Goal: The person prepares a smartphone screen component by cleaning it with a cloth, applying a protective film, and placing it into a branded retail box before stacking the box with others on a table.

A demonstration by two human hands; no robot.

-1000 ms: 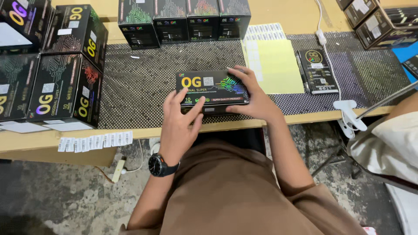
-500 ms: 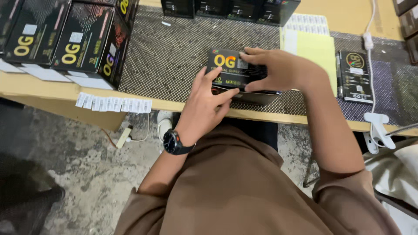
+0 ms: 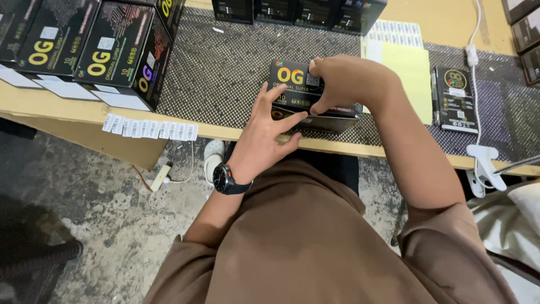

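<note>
— Starting at the left, what's there?

— A stack of glossy black cardboard cartons with yellow lettering (image 3: 95,50), square-edged, on the pale wooden table (image 3: 50,110). A strip of small white paper labels (image 3: 151,128) hangs over the table's front edge. Everything further along lies on a dark woven mesh mat (image 3: 225,67), coarse and grippy by the look of it.

— And the hands?

— The left hand (image 3: 264,138), with a black round wristwatch (image 3: 228,179) on the wrist, is open. Its fingers are spread and the tips touch the near side of a black rectangular cardboard box (image 3: 295,84). The box lies flat on the mat at the table's front edge, right before the person. The right hand (image 3: 346,81) is curled over the box's right half and clasps it, thumb down the near face, fingertips by a small white square sticker on top.

— Which step would you call that?

— I'd judge the sticker is being seated or checked while the left hand steadies the box. Smoothing it calls for flat, even fingertip pressure, since the smooth printed card gives little hold on a corner.

— Further right?

— A matte yellow paper sheet (image 3: 413,73), a thin black flat packet (image 3: 457,101), and a white plastic clamp (image 3: 484,166) on the table edge.
</note>
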